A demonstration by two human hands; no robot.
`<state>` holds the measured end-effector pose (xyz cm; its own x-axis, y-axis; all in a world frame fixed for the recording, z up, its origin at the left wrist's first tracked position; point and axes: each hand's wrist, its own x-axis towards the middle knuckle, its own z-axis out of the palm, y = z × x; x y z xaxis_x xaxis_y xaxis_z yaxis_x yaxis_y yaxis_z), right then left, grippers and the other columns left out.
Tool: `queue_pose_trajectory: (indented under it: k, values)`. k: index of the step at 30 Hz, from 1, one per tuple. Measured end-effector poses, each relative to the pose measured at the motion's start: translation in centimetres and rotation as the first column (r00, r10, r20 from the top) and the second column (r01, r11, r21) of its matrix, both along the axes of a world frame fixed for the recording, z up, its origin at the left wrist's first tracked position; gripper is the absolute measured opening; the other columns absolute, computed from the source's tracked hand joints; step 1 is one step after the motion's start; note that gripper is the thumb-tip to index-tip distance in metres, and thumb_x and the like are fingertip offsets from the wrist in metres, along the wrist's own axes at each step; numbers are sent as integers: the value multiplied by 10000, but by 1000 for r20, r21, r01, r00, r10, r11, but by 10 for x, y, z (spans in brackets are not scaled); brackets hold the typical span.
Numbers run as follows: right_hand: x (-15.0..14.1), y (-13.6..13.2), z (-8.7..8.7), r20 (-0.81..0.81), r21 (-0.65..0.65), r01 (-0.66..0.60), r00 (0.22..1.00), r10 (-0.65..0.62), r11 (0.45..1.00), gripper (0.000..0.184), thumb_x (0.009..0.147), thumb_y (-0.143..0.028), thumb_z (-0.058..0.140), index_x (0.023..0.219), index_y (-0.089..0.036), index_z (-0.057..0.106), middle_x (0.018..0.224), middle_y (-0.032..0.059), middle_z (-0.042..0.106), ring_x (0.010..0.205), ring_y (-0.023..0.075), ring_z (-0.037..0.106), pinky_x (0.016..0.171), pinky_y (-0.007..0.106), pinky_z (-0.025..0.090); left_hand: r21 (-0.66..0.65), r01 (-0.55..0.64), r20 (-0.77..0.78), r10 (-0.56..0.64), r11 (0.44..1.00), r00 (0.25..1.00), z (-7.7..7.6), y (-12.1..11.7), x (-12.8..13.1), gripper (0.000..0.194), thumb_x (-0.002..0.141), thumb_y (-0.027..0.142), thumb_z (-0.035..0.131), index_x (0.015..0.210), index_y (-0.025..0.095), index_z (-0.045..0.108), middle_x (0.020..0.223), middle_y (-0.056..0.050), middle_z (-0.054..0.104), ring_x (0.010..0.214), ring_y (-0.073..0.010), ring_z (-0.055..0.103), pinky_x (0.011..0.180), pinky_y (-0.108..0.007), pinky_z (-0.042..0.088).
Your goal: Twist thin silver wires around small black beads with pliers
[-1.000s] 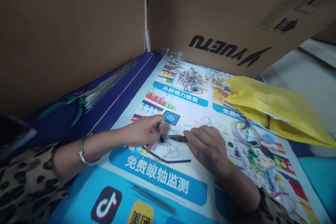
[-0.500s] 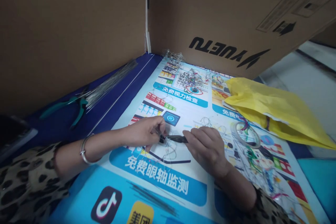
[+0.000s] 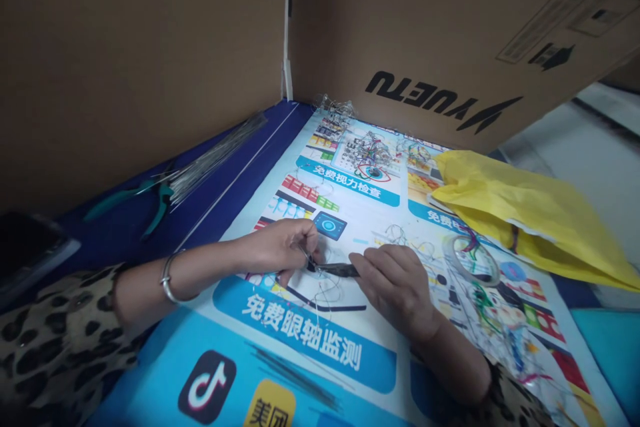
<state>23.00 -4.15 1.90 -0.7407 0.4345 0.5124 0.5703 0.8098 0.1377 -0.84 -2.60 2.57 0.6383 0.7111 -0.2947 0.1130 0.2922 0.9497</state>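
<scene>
My left hand [image 3: 283,248] is pinched on a thin silver wire [image 3: 320,287] with a small dark bead at its tip, low over a printed poster [image 3: 320,347] on the table. My right hand [image 3: 395,280] is closed round small dark pliers [image 3: 336,269], whose jaws meet the wire right at the left fingertips. Thin wire loops trail down from the pinch onto the poster. A metal bangle sits on my left wrist.
Green-handled pliers [image 3: 150,197] and a bundle of straight wires [image 3: 215,153] lie at the left by a cardboard wall [image 3: 140,60]. A yellow plastic bag [image 3: 525,213], a tape roll [image 3: 473,257] and tangled coloured wire pieces [image 3: 373,150] lie at the right and back.
Both hands stay together at the same spot, with only small shifts of the pliers and wire. The view has drifted slightly.
</scene>
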Motion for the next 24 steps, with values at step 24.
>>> queue_pose_trajectory:
  k: [24]
  values:
    - [5, -5, 2, 160, 181, -46, 987, 17, 982, 173, 829, -123, 574, 997, -148, 609, 837, 41, 647, 756, 168, 499, 642, 331, 333, 11, 1, -56, 0, 1000, 998, 0, 1, 1, 228, 572, 90, 446, 787, 158, 413, 933, -37, 621, 343, -20, 471, 322, -147, 368]
